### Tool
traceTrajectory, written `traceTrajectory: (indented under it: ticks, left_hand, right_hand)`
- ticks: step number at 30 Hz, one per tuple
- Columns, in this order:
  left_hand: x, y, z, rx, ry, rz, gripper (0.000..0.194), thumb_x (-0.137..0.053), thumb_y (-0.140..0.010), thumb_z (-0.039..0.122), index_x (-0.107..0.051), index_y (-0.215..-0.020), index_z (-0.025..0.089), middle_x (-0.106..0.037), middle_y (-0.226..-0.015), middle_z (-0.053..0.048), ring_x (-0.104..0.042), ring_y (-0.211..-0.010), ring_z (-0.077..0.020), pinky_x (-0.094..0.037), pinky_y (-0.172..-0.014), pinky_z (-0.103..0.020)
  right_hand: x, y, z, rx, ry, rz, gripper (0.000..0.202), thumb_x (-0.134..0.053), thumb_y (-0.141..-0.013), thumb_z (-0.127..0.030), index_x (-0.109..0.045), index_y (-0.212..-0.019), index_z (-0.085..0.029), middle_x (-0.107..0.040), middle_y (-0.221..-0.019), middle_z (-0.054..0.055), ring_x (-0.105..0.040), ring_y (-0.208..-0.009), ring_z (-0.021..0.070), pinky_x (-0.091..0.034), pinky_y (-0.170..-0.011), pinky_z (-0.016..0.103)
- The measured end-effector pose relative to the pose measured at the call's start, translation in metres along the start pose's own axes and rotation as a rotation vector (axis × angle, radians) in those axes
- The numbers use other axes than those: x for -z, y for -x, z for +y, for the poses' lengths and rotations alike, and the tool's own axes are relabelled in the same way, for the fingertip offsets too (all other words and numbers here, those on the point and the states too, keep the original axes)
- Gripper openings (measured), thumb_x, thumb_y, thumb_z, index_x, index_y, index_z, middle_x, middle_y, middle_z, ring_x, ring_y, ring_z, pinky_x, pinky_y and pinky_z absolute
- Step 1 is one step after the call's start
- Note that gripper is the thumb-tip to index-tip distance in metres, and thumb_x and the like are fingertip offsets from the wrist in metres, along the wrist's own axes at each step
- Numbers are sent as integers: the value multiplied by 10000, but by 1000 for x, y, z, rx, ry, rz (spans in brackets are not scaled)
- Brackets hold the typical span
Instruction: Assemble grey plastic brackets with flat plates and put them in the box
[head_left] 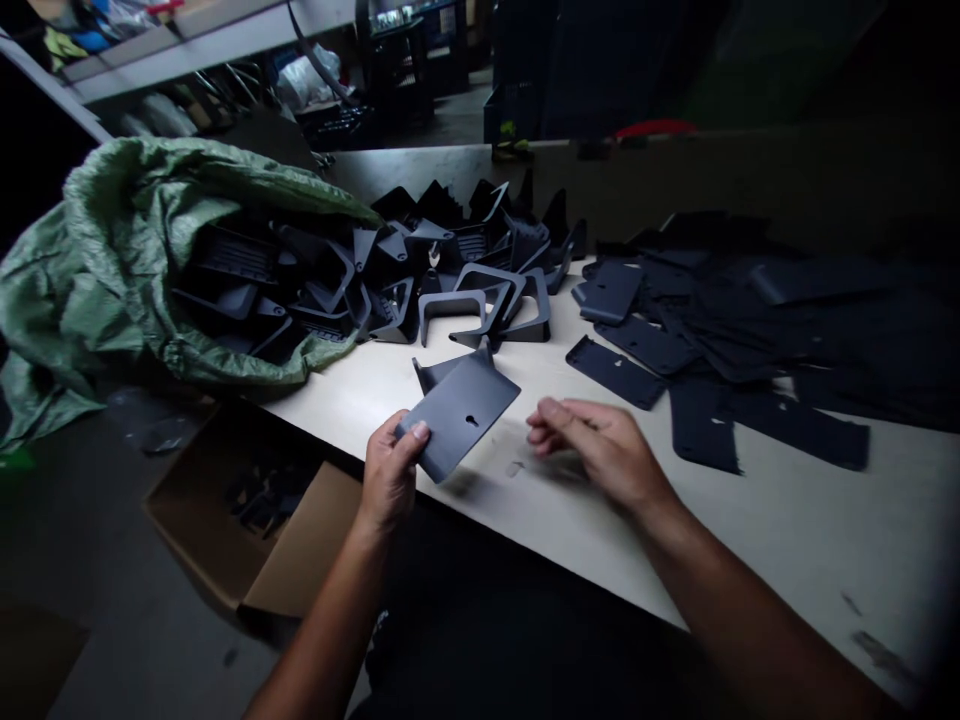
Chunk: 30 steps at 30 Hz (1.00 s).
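Note:
My left hand (390, 475) grips a dark grey plastic plate (457, 415) by its lower left corner, thumb on the flat face. A keyhole-shaped slot shows in that face. Angled dark edges (427, 374) rise behind the plate; whether they belong to it or to another part I cannot tell. To the right of the plate and apart from it, my right hand (600, 445) hovers over the table with its fingers curled together and slightly blurred. Anything between those fingers is hidden. Beneath them, a small pale bit (514, 468) lies on the tabletop.
Dark U-shaped plastic brackets (454, 303) are heaped behind my hands, spilling from a green woven sack (142, 220). Flat dark plates (615, 372) lie piled at right on the white table (787, 540). An open cardboard box (307, 550) holding dark pieces stands below the table edge.

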<state>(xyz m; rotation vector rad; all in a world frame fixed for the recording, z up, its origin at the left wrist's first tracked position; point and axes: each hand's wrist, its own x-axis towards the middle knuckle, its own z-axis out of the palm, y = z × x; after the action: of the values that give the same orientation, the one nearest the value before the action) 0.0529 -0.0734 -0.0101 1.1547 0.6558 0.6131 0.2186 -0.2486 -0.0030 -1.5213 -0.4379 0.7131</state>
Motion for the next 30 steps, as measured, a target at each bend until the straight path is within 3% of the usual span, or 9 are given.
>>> traceTrajectory:
  ticks: [4,7,9,11,14,16,20,26,30]
  left_hand:
    - [-2,10,5,-32,-219,-143,364,-855,-775,454,-636,-683,179,-498,-613,32,-416,-596,-118,-321,-578,-240]
    - [-3,11,5,17,-227,-284,298,-842,-779,458,-740,-824,181,-658,-719,-16,-552,-662,-161,-412,-644,-261]
    - [-5,6,3,51,-61,-271,378,-765,-819,534,-778,-939,176,-746,-841,-65,-656,-780,-218,-486,-744,-299]
    - [-9,-1,3,125,83,-236,471,-678,-852,603,-783,-970,159,-780,-884,-100,-706,-854,-255,-515,-803,-326]
    - [-20,-11,7,322,150,-354,509,-643,-864,605,-758,-1025,137,-792,-886,-130,-729,-817,-274,-536,-754,-342]
    - [-29,-13,11,369,171,-433,416,-682,-852,490,-727,-1062,134,-795,-873,-135,-737,-806,-285,-555,-757,-365]
    - [-48,-3,13,293,276,-370,180,-653,-839,300,-654,-964,170,-766,-741,-91,-750,-845,-304,-576,-818,-414]
    - [-62,18,14,166,272,-278,116,-620,-880,298,-608,-937,198,-762,-728,-66,-757,-891,-300,-575,-857,-413]
    - [-62,20,19,146,258,-245,131,-628,-882,313,-614,-950,201,-765,-741,-54,-760,-912,-302,-573,-896,-426]
  right_hand:
    - [-21,16,5,-231,-324,-204,529,-761,-872,-654,-792,-964,-134,-795,-891,124,-739,-766,217,-595,-728,338]
    - [-30,22,1,-137,-371,-211,438,-744,-921,-563,-772,-1060,-148,-798,-992,109,-744,-910,238,-583,-880,376]
    - [-30,26,-3,4,-158,-243,353,-757,-927,-491,-769,-1047,-160,-792,-1014,92,-730,-972,253,-559,-912,378]
    - [-28,32,-5,129,148,-304,275,-766,-923,-439,-763,-969,-168,-772,-938,72,-710,-895,245,-544,-830,358]
    - [-28,38,-5,257,451,-391,242,-747,-934,-390,-711,-825,-177,-704,-812,41,-634,-727,201,-474,-685,328]
    - [-29,40,-4,286,464,-414,232,-732,-943,-372,-691,-820,-179,-683,-819,35,-616,-727,193,-458,-682,320]
    - [-35,46,-1,226,214,-351,269,-675,-989,-437,-713,-936,-175,-677,-881,37,-627,-820,203,-489,-745,301]
    - [-46,62,6,301,47,-141,328,-676,-987,-467,-709,-1094,-159,-680,-948,50,-636,-868,226,-505,-777,300]
    - [-47,61,2,297,56,-164,346,-691,-977,-476,-715,-1108,-157,-695,-989,69,-657,-943,260,-522,-790,313]
